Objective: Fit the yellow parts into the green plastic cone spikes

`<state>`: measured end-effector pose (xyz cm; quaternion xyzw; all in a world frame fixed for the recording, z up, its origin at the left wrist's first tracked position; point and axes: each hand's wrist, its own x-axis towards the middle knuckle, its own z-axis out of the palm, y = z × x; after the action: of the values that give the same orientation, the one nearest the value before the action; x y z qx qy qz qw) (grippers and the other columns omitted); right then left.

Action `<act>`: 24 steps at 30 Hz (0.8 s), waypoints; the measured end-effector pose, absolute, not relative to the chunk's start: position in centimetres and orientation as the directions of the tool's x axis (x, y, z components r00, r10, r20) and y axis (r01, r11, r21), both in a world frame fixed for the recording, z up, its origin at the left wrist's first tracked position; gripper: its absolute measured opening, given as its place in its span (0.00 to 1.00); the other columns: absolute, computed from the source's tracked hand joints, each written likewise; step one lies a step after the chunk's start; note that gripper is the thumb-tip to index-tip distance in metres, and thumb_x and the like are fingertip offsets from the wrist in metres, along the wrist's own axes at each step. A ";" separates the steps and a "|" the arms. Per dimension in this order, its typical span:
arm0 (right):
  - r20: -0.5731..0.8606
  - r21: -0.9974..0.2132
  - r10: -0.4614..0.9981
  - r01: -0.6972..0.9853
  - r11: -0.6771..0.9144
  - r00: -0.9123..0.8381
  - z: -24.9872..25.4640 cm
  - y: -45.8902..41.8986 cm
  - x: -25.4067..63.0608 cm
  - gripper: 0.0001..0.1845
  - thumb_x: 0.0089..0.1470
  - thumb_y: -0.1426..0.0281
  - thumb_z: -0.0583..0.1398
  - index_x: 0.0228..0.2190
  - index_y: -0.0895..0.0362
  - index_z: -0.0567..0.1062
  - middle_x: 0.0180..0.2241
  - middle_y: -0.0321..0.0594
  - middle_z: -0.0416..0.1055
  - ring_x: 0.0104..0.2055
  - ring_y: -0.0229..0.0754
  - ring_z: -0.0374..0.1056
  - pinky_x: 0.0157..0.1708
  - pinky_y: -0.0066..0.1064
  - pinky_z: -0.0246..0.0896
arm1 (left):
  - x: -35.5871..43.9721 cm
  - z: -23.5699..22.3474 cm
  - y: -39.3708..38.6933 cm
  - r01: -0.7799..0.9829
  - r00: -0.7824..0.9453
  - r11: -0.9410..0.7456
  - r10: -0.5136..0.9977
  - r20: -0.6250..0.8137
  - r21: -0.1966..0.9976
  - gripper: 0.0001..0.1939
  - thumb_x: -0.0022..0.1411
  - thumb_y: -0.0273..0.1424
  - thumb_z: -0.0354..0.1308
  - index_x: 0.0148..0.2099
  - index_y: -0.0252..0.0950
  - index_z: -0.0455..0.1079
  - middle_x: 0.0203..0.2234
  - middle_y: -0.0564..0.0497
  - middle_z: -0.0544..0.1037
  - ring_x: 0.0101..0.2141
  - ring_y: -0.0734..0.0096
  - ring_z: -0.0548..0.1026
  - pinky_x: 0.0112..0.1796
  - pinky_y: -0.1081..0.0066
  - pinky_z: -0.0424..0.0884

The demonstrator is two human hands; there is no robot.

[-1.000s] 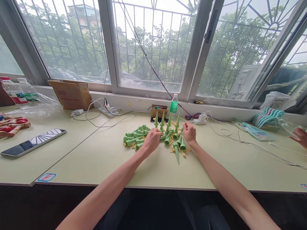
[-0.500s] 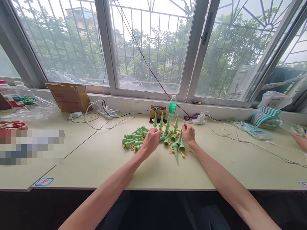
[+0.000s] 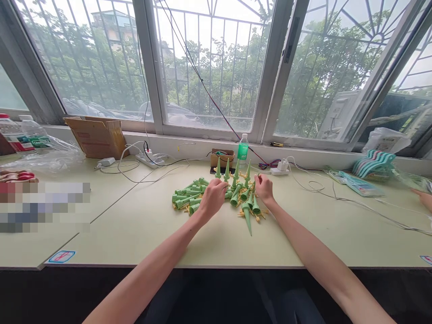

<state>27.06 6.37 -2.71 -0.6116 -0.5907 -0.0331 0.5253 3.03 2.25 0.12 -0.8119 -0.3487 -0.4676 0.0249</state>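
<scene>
My left hand is closed, with fingertips pinched beside the standing green cone-shaped watering spikes; what they grip is too small to make out. My right hand is closed at the right end of that row, a bit of green showing at its fingertips, apparently a spike. Between the hands more green spikes lie in a heap, one lying spike pointing toward me. Several spikes are piled left of my left hand. Small yellow plastic pieces are scattered under and among them.
Behind the spikes stand a small cardboard box and a green-labelled bottle. A power strip and cables run along the back. A larger carton is at left; teal hangers and another person's hand are at right.
Both hands stay nearly in place, shifting only slightly. The spike pointing toward me has moved a little nearer. At the right edge the other person's hand has moved slightly.
</scene>
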 end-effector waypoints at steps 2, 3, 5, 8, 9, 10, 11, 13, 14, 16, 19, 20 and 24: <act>0.654 -0.611 0.696 0.750 0.253 0.297 -2.6 6.3 27.0 0.18 0.59 0.59 0.49 0.21 0.53 0.58 0.20 0.36 0.64 0.23 0.39 0.56 0.27 0.29 0.48 | 3.0 0.1 2.3 0.582 0.307 -0.762 0.530 0.791 0.285 0.07 0.60 0.22 0.55 0.38 0.36 0.73 0.30 0.49 0.71 0.34 0.67 0.71 0.35 0.68 0.70; 0.654 -0.610 0.698 0.750 0.256 0.293 -2.6 6.3 27.0 0.18 0.60 0.59 0.49 0.21 0.53 0.58 0.20 0.36 0.64 0.23 0.39 0.56 0.27 0.29 0.48 | 3.1 0.1 2.3 0.577 0.303 -0.766 0.523 0.797 0.283 0.07 0.60 0.22 0.55 0.38 0.35 0.72 0.30 0.49 0.71 0.34 0.67 0.71 0.35 0.68 0.71; 0.657 -0.605 0.699 0.751 0.265 0.283 -2.5 6.2 26.9 0.18 0.60 0.59 0.49 0.21 0.53 0.58 0.19 0.36 0.63 0.23 0.39 0.56 0.27 0.29 0.48 | 3.1 0.1 2.3 0.566 0.295 -0.776 0.506 0.810 0.279 0.07 0.61 0.22 0.55 0.38 0.36 0.72 0.30 0.49 0.72 0.34 0.67 0.71 0.35 0.68 0.71; 0.661 -0.601 0.702 0.747 0.284 0.265 -2.4 6.1 26.8 0.18 0.60 0.59 0.49 0.21 0.53 0.58 0.19 0.35 0.62 0.22 0.39 0.56 0.27 0.29 0.48 | 3.1 0.2 2.2 0.550 0.281 -0.786 0.493 0.824 0.283 0.06 0.61 0.23 0.55 0.38 0.36 0.72 0.31 0.49 0.72 0.34 0.68 0.71 0.35 0.69 0.70; 0.662 -0.601 0.703 0.744 0.290 0.261 -2.4 6.0 26.8 0.18 0.60 0.59 0.49 0.22 0.54 0.58 0.19 0.35 0.62 0.22 0.39 0.56 0.27 0.29 0.48 | 3.1 0.3 2.2 0.544 0.278 -0.788 0.492 0.825 0.286 0.07 0.61 0.23 0.54 0.39 0.36 0.72 0.31 0.49 0.72 0.33 0.69 0.71 0.35 0.69 0.70; 0.664 -0.600 0.703 0.743 0.295 0.257 -2.4 6.0 26.8 0.18 0.60 0.59 0.49 0.22 0.54 0.59 0.19 0.35 0.62 0.22 0.39 0.56 0.27 0.29 0.48 | 3.1 0.3 2.1 0.539 0.275 -0.791 0.491 0.826 0.290 0.07 0.61 0.23 0.54 0.39 0.36 0.71 0.31 0.49 0.72 0.33 0.69 0.71 0.34 0.70 0.70; 0.667 -0.597 0.701 0.744 0.300 0.252 -2.4 6.0 26.7 0.18 0.60 0.59 0.49 0.22 0.54 0.58 0.19 0.35 0.62 0.22 0.38 0.56 0.27 0.29 0.48 | 3.1 0.4 2.1 0.534 0.273 -0.793 0.491 0.828 0.294 0.07 0.62 0.23 0.54 0.39 0.36 0.71 0.31 0.49 0.72 0.33 0.70 0.71 0.34 0.70 0.70; 0.682 -0.579 0.690 0.754 0.309 0.241 -2.4 6.0 26.7 0.19 0.61 0.59 0.49 0.21 0.53 0.57 0.19 0.34 0.60 0.22 0.38 0.54 0.26 0.29 0.47 | 3.2 0.5 2.0 0.523 0.266 -0.797 0.488 0.831 0.301 0.07 0.62 0.23 0.54 0.40 0.36 0.71 0.32 0.49 0.72 0.32 0.71 0.71 0.33 0.71 0.70; 0.694 -0.565 0.681 0.763 0.313 0.234 -2.4 6.0 26.8 0.19 0.61 0.59 0.48 0.21 0.53 0.56 0.19 0.34 0.60 0.22 0.38 0.53 0.26 0.29 0.47 | 3.2 0.5 1.9 0.518 0.262 -0.799 0.487 0.833 0.305 0.07 0.62 0.23 0.54 0.40 0.36 0.71 0.32 0.49 0.72 0.32 0.71 0.71 0.33 0.71 0.69; 0.718 -0.537 0.659 0.781 0.319 0.224 -2.5 6.0 26.8 0.19 0.61 0.60 0.48 0.21 0.53 0.54 0.19 0.33 0.58 0.22 0.38 0.52 0.26 0.28 0.46 | 3.2 0.6 1.9 0.507 0.253 -0.803 0.485 0.837 0.312 0.06 0.62 0.23 0.54 0.40 0.36 0.71 0.32 0.49 0.71 0.31 0.72 0.71 0.32 0.71 0.69; 0.734 -0.515 0.643 0.796 0.319 0.217 -2.5 6.1 27.0 0.19 0.61 0.60 0.49 0.21 0.53 0.53 0.19 0.34 0.58 0.23 0.38 0.51 0.26 0.28 0.46 | 3.2 0.6 1.8 0.496 0.244 -0.808 0.482 0.841 0.319 0.06 0.63 0.24 0.54 0.40 0.36 0.71 0.31 0.49 0.71 0.31 0.72 0.71 0.32 0.72 0.69; 0.732 -0.512 0.647 0.798 0.317 0.212 -2.5 6.1 27.0 0.19 0.61 0.60 0.49 0.21 0.53 0.53 0.19 0.34 0.58 0.23 0.38 0.52 0.26 0.28 0.46 | 3.2 0.6 1.8 0.494 0.242 -0.808 0.482 0.842 0.320 0.06 0.63 0.24 0.54 0.40 0.36 0.71 0.31 0.49 0.71 0.31 0.72 0.71 0.32 0.72 0.69; 0.712 -0.515 0.678 0.792 0.327 0.184 -2.6 6.2 27.1 0.19 0.60 0.59 0.49 0.21 0.53 0.55 0.19 0.34 0.59 0.23 0.38 0.53 0.26 0.28 0.46 | 3.3 0.6 1.8 0.489 0.237 -0.810 0.481 0.844 0.324 0.05 0.63 0.24 0.54 0.40 0.36 0.71 0.31 0.50 0.71 0.30 0.73 0.70 0.32 0.72 0.68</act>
<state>27.11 6.16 -2.62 -0.5775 -0.6363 -0.0563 0.5084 3.25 1.84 0.62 -0.7864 -0.3085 -0.5352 0.0040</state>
